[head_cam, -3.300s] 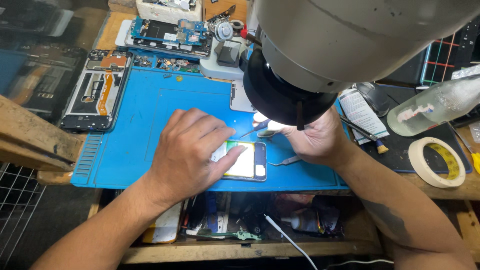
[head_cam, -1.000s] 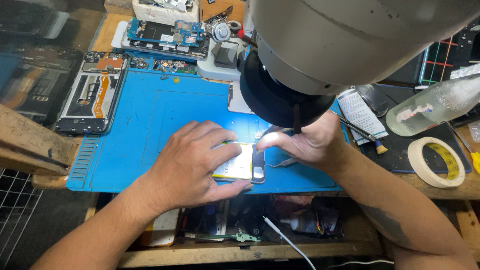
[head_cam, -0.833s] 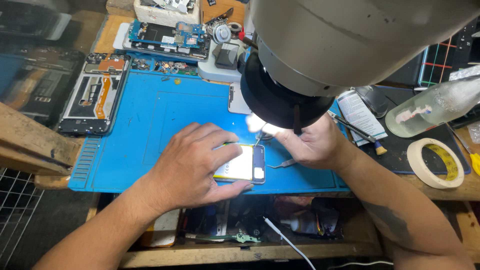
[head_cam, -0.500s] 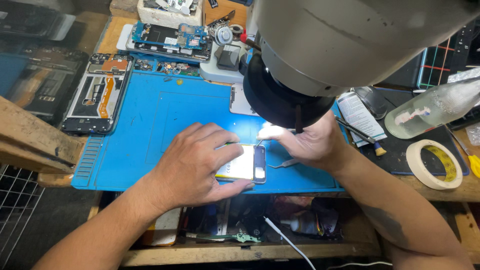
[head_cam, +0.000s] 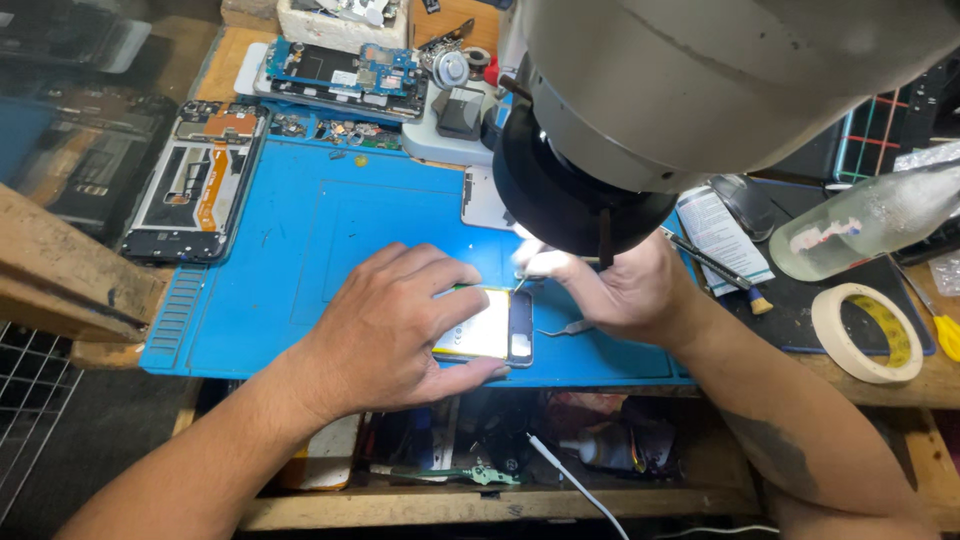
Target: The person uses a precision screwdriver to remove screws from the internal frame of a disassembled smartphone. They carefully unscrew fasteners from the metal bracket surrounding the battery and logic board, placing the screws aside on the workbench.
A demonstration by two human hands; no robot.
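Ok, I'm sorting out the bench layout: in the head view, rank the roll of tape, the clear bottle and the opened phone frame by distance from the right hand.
From the right hand:
1. Roll of tape, on its right.
2. Clear bottle, upper right, only slightly farther.
3. Opened phone frame, far left, beyond the blue mat.

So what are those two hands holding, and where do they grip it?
The left hand pins the opened phone flat, fingers across it. The right hand pinches a thin tool; the grip point is hidden.

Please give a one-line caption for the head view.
Left hand steadies opened phone on blue mat; right hand works beside it.
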